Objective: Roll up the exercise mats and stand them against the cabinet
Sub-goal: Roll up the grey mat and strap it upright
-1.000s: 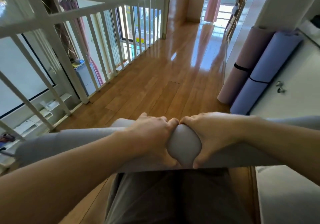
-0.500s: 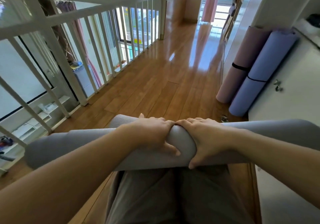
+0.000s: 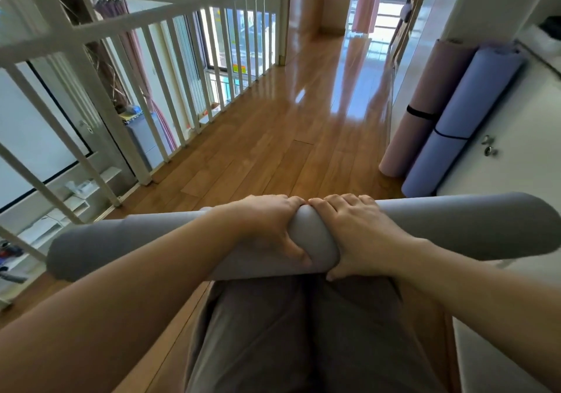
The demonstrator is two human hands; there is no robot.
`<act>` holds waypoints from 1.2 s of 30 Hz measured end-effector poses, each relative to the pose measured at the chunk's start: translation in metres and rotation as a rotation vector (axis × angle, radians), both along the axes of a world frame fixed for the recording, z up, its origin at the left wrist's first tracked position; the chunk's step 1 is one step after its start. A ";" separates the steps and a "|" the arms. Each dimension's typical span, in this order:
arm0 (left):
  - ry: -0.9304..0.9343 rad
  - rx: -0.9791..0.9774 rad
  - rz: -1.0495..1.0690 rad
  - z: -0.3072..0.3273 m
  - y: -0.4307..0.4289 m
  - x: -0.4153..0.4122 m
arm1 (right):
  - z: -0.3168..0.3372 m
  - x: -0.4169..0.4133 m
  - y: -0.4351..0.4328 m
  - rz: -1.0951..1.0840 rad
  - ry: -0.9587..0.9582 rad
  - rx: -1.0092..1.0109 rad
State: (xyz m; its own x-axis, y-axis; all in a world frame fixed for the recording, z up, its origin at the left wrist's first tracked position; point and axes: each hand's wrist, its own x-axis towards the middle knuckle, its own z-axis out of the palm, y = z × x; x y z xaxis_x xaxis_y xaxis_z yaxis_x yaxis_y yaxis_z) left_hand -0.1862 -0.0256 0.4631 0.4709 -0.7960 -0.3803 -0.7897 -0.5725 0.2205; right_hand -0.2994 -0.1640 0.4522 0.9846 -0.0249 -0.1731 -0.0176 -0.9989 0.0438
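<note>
A rolled grey exercise mat (image 3: 455, 225) lies crosswise in front of me, held off the floor at about waist height. My left hand (image 3: 267, 225) and my right hand (image 3: 355, 234) grip its middle side by side, fingers over the top and thumbs underneath. At the right, a rolled pink mat (image 3: 425, 110) and a rolled lilac mat (image 3: 461, 119), each bound with a black strap, stand leaning against the white cabinet (image 3: 516, 137).
A white railing (image 3: 145, 88) with upright bars runs along the left of the wooden floor (image 3: 288, 137). The cabinet door has a small metal lock (image 3: 488, 146). My grey trousers (image 3: 303, 332) fill the lower middle. Pink curtains hang by the far window.
The grey mat's right end has swung up and into view, and the whole roll has lifted slightly. Both hands keep their grip at its middle.
</note>
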 end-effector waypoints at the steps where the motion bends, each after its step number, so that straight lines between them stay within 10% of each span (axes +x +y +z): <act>1: -0.078 0.021 -0.020 0.001 -0.001 -0.004 | 0.002 0.003 -0.002 0.006 0.006 0.010; 6: -0.473 -0.031 -0.076 -0.025 0.008 -0.031 | 0.003 0.011 -0.010 0.021 0.026 0.035; 18: -0.437 -0.156 -0.093 0.017 0.029 -0.044 | 0.057 0.005 -0.004 0.136 0.206 0.095; 36: 0.081 0.040 -0.079 0.004 0.020 -0.016 | 0.021 -0.013 0.008 0.035 0.213 0.120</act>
State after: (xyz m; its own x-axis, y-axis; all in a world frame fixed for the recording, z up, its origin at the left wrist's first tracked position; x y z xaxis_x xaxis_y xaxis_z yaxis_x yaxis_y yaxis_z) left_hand -0.2027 -0.0052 0.4670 0.3732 -0.8132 -0.4465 -0.8133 -0.5183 0.2643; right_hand -0.3121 -0.1558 0.4734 0.9255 0.0417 -0.3763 0.0139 -0.9970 -0.0763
